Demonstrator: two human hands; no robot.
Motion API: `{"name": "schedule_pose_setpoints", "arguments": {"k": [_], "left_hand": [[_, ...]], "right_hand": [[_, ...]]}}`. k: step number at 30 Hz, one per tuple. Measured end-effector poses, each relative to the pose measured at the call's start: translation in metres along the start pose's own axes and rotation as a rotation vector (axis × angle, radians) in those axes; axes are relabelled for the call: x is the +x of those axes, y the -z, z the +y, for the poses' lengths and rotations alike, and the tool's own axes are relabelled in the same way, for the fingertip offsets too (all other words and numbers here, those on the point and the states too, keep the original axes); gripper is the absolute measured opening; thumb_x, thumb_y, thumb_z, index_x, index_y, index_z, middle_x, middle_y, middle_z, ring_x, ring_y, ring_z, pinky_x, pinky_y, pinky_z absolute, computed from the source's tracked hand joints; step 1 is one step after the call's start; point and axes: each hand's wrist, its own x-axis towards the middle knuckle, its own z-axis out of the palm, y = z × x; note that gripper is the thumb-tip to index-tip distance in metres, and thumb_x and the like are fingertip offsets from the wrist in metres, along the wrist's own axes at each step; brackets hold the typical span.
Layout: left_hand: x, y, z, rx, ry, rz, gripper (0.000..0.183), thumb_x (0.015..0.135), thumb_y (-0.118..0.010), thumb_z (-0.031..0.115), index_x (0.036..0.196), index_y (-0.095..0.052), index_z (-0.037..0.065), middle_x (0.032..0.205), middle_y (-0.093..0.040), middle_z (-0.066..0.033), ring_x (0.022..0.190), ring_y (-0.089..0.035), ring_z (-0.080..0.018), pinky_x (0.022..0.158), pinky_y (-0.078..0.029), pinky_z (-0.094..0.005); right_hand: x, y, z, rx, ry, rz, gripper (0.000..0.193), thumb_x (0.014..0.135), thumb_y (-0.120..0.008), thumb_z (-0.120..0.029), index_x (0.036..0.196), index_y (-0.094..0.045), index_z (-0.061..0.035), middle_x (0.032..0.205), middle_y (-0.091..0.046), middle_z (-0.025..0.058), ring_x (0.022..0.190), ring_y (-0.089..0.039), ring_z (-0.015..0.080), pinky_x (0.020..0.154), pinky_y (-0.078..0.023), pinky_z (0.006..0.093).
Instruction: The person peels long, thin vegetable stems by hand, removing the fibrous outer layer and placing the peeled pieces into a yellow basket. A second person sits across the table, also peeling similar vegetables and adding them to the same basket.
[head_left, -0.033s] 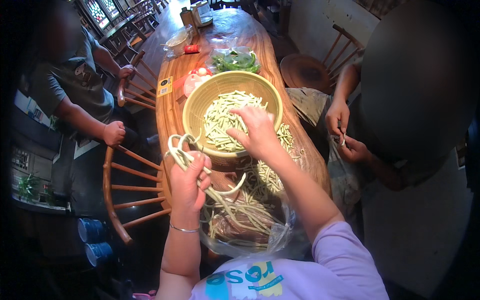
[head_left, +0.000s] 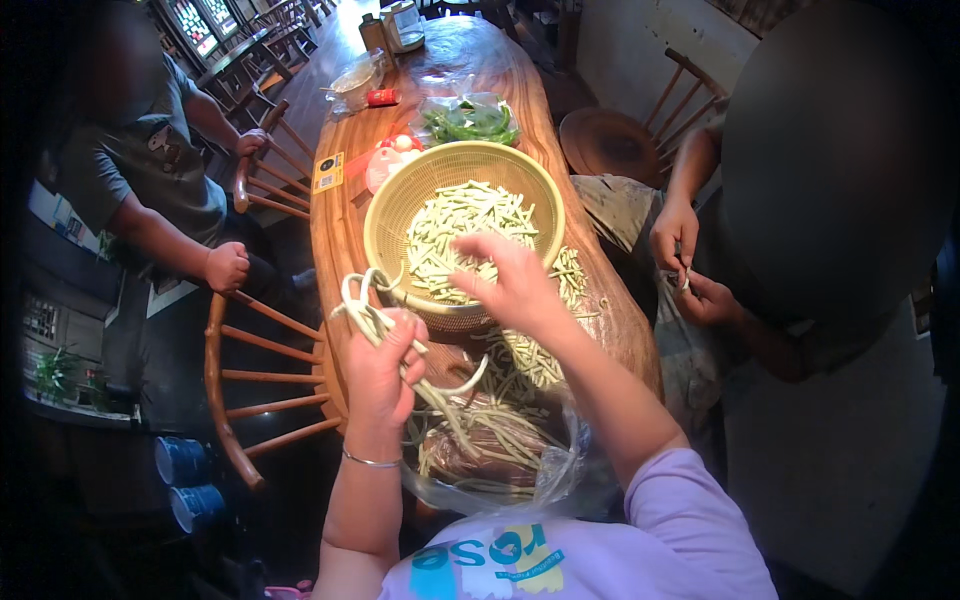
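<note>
My left hand (head_left: 382, 372) is closed around a bunch of long pale-green beans (head_left: 362, 312). Their looped ends stick up above the fist, and the other ends trail toward me. Over the near part of a yellow plastic colander (head_left: 374, 215) hovers my right hand (head_left: 515, 288), thumb and fingers apart, nothing seen in it. Short cut bean pieces (head_left: 470, 212) fill the colander's middle. More pieces (head_left: 533, 357) lie on the table at its near right side. Closest to me, long uncut beans (head_left: 490, 432) rest in and on a clear plastic bag (head_left: 562, 478).
On the wooden table (head_left: 335, 225), beyond the colander, are a bag of green vegetables (head_left: 470, 122), a pink bag (head_left: 385, 168) and a red can (head_left: 383, 98). A wooden chair (head_left: 270, 375) stands left. One person stands left; another at right handles a small thing.
My right hand has drawn back slightly toward me and to the left above the colander. The left hand keeps its hold on the long beans, almost unmoved.
</note>
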Motion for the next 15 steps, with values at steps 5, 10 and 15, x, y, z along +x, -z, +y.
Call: {"name": "schedule_pose_setpoints", "arguments": {"k": [5, 10, 15], "left_hand": [[-0.018, 0.004, -0.029, 0.025, 0.181, -0.013, 0.009, 0.08, -0.058, 0.009, 0.082, -0.054, 0.001, 0.067, -0.055, -0.0036, 0.046, -0.044, -0.0043, 0.035, -0.03, -0.0145], [-0.03, 0.014, -0.04, 0.082, 0.223, 0.0, 0.016, 0.079, -0.059, 0.009, 0.09, -0.054, -0.001, 0.071, -0.056, -0.0051, 0.05, -0.045, -0.006, 0.039, -0.032, -0.0154], [-0.039, 0.026, -0.039, -0.008, 0.183, -0.018, 0.018, 0.08, -0.056, 0.007, 0.096, -0.053, -0.002, 0.083, -0.058, -0.0096, 0.056, -0.049, -0.0072, 0.042, -0.035, -0.0149]], "right_hand": [[-0.061, -0.012, -0.023, 0.189, 0.038, -0.026, 0.012, 0.067, -0.066, -0.007, 0.076, -0.062, -0.0013, 0.067, -0.059, 0.008, 0.061, -0.058, 0.0193, 0.055, -0.045, 0.027], [-0.099, -0.009, -0.012, 0.004, 0.011, 0.08, 0.008, 0.07, -0.059, -0.003, 0.077, -0.06, -0.0012, 0.068, -0.058, 0.01, 0.062, -0.057, 0.0247, 0.056, -0.045, 0.0316], [-0.135, 0.002, 0.028, -0.635, -0.108, -0.009, 0.024, 0.073, -0.055, -0.004, 0.096, -0.059, -0.0044, 0.084, -0.06, 0.0124, 0.079, -0.055, 0.0309, 0.069, -0.045, 0.0353]]}}
